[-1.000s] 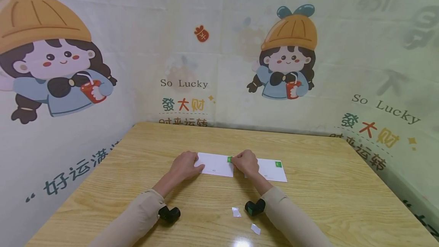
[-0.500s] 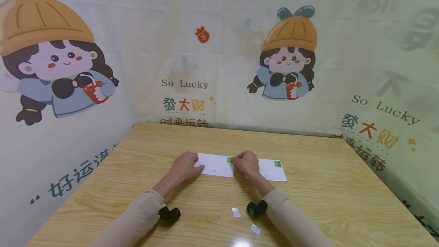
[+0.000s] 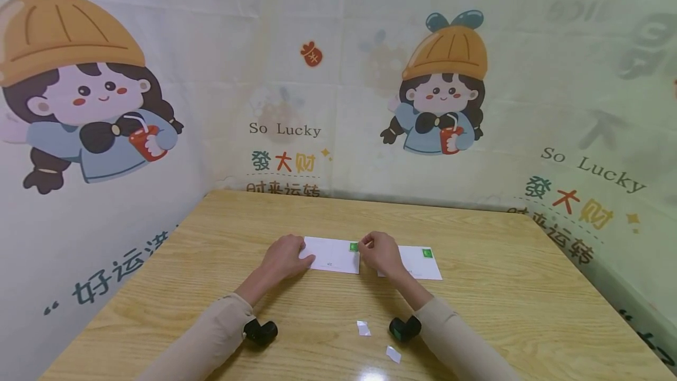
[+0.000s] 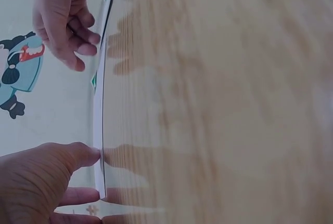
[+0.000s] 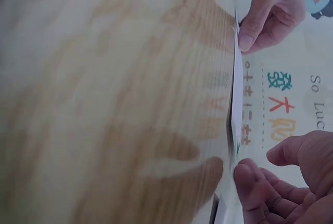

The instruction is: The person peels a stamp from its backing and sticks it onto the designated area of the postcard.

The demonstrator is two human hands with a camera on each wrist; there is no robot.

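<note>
A white envelope [image 3: 334, 255] with a green stamp [image 3: 354, 247] in its top right corner lies flat on the wooden table. My left hand [image 3: 284, 256] rests at its left end, thumb and fingertips on the paper. Just off the stamp, my right hand [image 3: 381, 253] hovers at the envelope's right end. In the right wrist view, its thumb and forefinger stand apart with nothing between them, the other fingers loosely bent. A second white envelope [image 3: 421, 263], also bearing a green stamp [image 3: 427, 253], lies to the right, partly hidden by the right hand.
Two small pale paper scraps, one scrap [image 3: 364, 328] and another scrap [image 3: 394, 354], lie on the table [image 3: 296, 322] near my right forearm. A cloth backdrop [image 3: 349, 75] with printed cartoon figures stands behind and beside the table.
The right hand's thumb and forefinger, earlier together at the left envelope's stamp, have parted and come slightly away from it. The left hand and both envelopes stay in place.
</note>
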